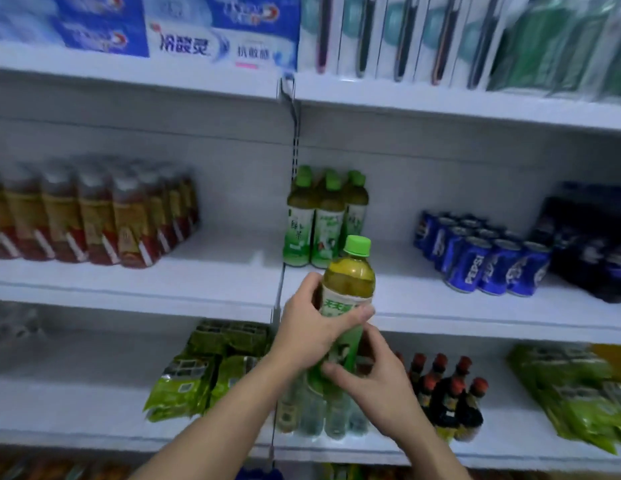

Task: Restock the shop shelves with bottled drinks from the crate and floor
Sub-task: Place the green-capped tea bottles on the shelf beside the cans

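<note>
I hold a green tea bottle [349,289] with a green cap upright in front of the middle shelf [440,306]. My left hand [312,327] grips its label from the left, thumb across the front. My right hand [371,379] holds its lower part, fingers curled around the base. Several matching green tea bottles [319,220] stand at the back of the middle shelf, just behind the held bottle.
Red-labelled drink bottles [94,216] fill the middle shelf's left. Blue Pepsi cans [482,254] and dark bottles [596,244] stand right. Below are green packets [198,368], clear bottles [316,410] and dark sauce bottles [451,393]. Toothpaste boxes [184,36] and toothbrushes [406,39] sit above.
</note>
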Motion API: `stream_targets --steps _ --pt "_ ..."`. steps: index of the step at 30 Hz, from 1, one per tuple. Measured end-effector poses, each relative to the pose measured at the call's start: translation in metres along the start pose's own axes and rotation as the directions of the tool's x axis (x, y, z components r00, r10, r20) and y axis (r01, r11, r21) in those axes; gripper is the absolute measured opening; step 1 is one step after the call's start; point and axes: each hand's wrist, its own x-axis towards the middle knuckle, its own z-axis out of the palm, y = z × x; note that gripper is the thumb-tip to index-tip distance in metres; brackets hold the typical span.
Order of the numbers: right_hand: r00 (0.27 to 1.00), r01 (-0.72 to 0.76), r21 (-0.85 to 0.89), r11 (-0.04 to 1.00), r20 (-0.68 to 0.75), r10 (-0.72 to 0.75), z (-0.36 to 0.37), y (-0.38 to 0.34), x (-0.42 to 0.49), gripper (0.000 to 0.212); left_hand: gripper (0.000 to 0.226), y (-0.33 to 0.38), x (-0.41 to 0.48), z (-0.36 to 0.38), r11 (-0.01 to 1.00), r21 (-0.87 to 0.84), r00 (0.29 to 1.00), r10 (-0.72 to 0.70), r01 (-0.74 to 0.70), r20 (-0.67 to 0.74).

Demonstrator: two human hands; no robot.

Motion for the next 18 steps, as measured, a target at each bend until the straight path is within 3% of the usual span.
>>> stream_targets --steps 9,18 --pt "0.969 0.018 -0.278 0.96 -0.233 -0.086 -0.016 -0.046 0.025 0.05 0.045 0.044 0.026 0.019 0.997 0.014 0.995 0.081 -0.08 -0.062" --pt "0.982 0.032 -0.304 0.952 -0.168 -0.086 -0.059 -0.031 0.081 0.052 0.048 0.029 0.075 0.058 0.996 0.066 0.991 0.063 -0.056 -0.119"
